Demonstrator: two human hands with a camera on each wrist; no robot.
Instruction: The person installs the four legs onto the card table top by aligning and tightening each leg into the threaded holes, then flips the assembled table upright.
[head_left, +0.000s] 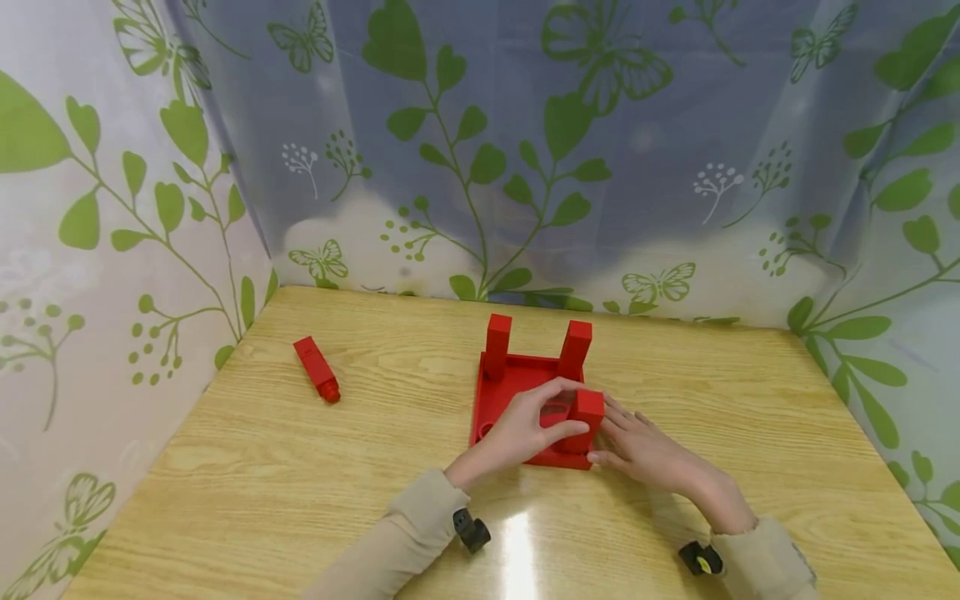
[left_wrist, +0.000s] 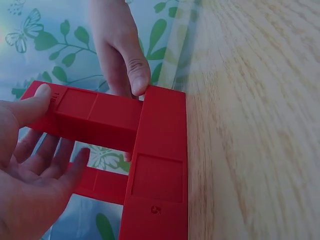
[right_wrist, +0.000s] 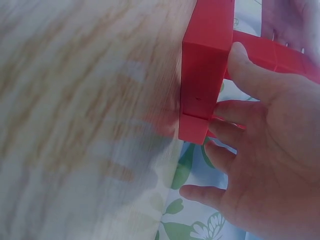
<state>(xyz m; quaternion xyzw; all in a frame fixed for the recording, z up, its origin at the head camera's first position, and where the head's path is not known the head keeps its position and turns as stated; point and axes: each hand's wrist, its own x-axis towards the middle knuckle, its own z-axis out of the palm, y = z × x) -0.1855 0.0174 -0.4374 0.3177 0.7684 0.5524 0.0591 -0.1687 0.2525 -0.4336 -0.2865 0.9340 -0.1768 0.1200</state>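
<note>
A red square tabletop (head_left: 510,400) with a raised rim lies on the table, its underside facing up. Two red legs stand at its far corners, the far left leg (head_left: 498,346) and the far right leg (head_left: 576,350). At the near right corner stands a third leg (head_left: 588,408). My left hand (head_left: 517,429) grips this leg near its top, thumb on the near face. My right hand (head_left: 648,450) rests against the tabletop's right side, its thumb (right_wrist: 245,65) at the near corner and its fingers fairly straight. A round socket (head_left: 486,430) shows at the near left corner.
A fourth red leg (head_left: 317,369) with a round, peg-like end lies on the wooden table (head_left: 390,400) to the left. A patterned curtain (head_left: 510,167) hangs behind the table and along both sides.
</note>
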